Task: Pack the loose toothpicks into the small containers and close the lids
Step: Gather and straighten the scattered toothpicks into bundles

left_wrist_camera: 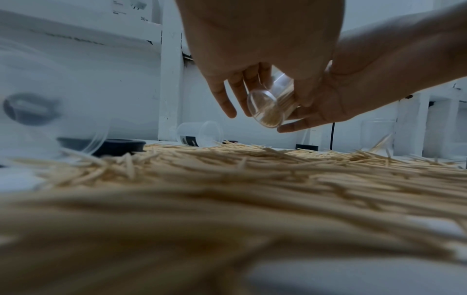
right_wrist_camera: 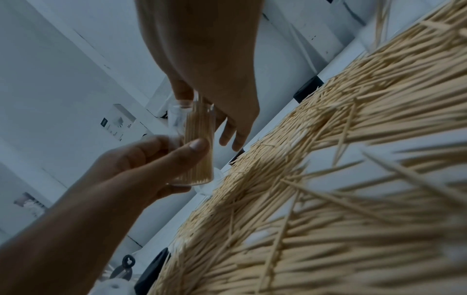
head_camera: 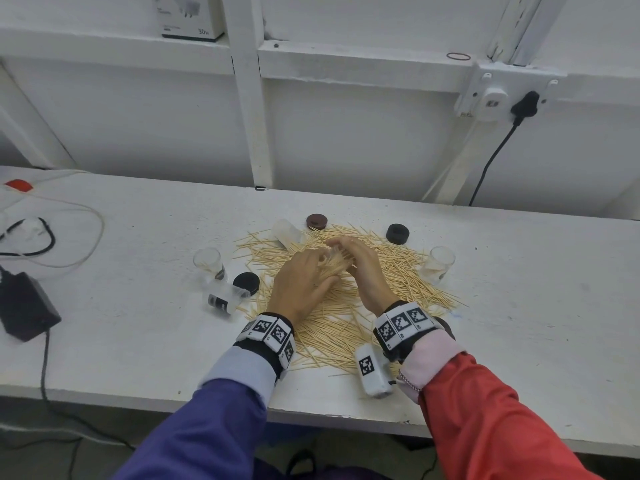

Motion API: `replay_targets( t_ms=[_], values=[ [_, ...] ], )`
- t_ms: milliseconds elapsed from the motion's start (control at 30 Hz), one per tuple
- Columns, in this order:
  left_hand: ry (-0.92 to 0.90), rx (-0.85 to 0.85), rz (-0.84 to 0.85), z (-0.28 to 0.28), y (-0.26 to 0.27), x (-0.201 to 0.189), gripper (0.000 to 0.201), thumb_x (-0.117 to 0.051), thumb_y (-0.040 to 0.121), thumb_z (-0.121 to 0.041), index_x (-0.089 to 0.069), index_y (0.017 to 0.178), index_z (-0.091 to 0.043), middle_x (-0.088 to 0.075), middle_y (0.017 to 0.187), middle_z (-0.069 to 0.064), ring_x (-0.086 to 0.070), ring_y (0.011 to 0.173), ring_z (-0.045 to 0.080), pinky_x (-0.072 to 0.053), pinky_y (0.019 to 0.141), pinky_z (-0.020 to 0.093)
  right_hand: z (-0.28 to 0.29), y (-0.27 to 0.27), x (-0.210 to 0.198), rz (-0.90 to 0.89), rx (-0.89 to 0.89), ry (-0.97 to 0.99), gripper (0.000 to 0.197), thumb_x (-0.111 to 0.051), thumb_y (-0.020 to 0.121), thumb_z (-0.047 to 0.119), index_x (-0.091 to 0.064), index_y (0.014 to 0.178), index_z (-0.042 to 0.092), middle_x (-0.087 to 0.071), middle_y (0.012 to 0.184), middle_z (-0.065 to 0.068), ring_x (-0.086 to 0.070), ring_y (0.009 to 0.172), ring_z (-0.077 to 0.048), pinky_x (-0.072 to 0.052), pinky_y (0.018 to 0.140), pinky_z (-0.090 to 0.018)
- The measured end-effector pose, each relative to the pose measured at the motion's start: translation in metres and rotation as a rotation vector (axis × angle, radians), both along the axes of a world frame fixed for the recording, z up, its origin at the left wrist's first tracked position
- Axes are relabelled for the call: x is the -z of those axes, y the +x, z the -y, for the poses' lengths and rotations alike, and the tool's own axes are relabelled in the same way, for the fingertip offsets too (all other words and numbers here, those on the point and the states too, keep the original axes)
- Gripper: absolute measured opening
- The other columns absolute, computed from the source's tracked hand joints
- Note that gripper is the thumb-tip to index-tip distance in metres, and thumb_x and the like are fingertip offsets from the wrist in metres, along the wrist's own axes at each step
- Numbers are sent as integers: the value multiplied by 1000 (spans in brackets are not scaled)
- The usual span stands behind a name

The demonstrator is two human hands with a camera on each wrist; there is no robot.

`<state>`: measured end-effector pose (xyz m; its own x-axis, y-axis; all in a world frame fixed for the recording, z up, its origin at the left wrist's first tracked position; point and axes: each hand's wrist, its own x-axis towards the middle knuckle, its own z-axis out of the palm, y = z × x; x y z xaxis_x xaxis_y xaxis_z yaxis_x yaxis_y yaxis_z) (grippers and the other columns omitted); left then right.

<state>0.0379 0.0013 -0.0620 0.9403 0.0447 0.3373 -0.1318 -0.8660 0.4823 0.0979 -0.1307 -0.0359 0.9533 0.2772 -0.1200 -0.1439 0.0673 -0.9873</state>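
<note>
Loose toothpicks [head_camera: 346,323] lie in a wide pile on the white table [head_camera: 138,341]. Above the pile my left hand [head_camera: 304,275] grips a small clear container [left_wrist_camera: 265,108] partly filled with toothpicks, thumb on its side [right_wrist_camera: 197,145]. My right hand [head_camera: 356,261] cups the container's mouth end, fingers nearly straight; toothpick tips stick out there [right_wrist_camera: 202,103]. Two empty containers stand upright [head_camera: 207,259] [head_camera: 438,261]; two more lie on their sides [head_camera: 225,297] [head_camera: 285,232]. A brown lid [head_camera: 316,221] and two black lids [head_camera: 397,233] [head_camera: 246,283] sit around the pile.
A black power adapter [head_camera: 24,306] and cables [head_camera: 52,237] lie at the table's left end. A wall socket with a black plug [head_camera: 523,103] is at the back right. A white box [head_camera: 188,15] stands on the shelf. The table's front edge [head_camera: 346,414] runs below my wrists.
</note>
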Motion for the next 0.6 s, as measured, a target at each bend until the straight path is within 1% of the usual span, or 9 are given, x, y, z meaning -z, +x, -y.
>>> replay_targets(
  t_ms=[100,200,267,333,367,433,500,567,600],
  values=[
    [7,-9,1,-1,0,0,49,-61,89,-48,-52,127,-18,-60,112,-4,-54,102,13,-42,79,26,2,-2,-3,-1,42,70,37,-46,99,32,-70,105,4,-68,112,-13,-63,99,-21,-49,92,-43],
    [1,61,-4,1,0,0,49,-62,89,-45,-52,128,-17,-61,114,-3,-54,104,14,-42,83,26,4,-1,-2,-6,67,49,49,-32,104,39,-70,108,7,-72,108,-6,-64,103,-21,-48,90,-37],
    [17,126,-6,2,-1,0,48,-62,90,-44,-52,127,-16,-61,115,-2,-55,105,16,-44,86,31,4,-2,-2,40,33,-18,47,-31,105,37,-69,112,11,-71,110,-2,-64,105,-17,-49,88,-30],
    [31,131,12,3,-1,0,48,-63,89,-44,-53,127,-15,-62,115,-2,-55,105,16,-45,86,31,5,-3,0,67,-19,-54,40,-33,104,35,-64,120,14,-69,115,0,-63,106,-12,-48,83,-23],
    [23,108,22,2,-1,0,48,-63,89,-44,-54,127,-15,-61,114,-2,-55,104,16,-45,84,29,6,-3,2,68,-40,-50,38,-35,104,33,-61,125,15,-67,118,0,-64,107,-12,-50,84,-24],
    [3,48,34,1,0,0,47,-62,90,-44,-54,126,-16,-61,114,-2,-54,104,15,-43,82,27,8,-2,6,59,-65,-34,35,-39,104,30,-54,132,17,-65,122,-4,-63,111,-18,-52,91,-31],
    [3,17,52,0,1,1,46,-62,90,-44,-54,126,-16,-61,115,-2,-54,104,15,-45,82,29,11,-1,5,58,-77,-47,35,-41,103,32,-53,133,19,-64,123,-4,-60,114,-21,-50,95,-36],
    [17,1,76,-1,1,2,45,-64,89,-41,-54,125,-16,-61,116,-1,-54,106,17,-46,84,31,14,0,1,59,-112,-68,37,-44,101,40,-55,132,22,-63,123,1,-59,116,-18,-50,94,-36],
    [28,-8,86,-1,1,3,44,-65,89,-37,-55,125,-16,-61,118,0,-54,107,18,-45,86,32,16,0,-2,68,-146,-85,37,-49,98,41,-56,131,24,-63,122,3,-59,114,-15,-51,91,-35]
  ],
)
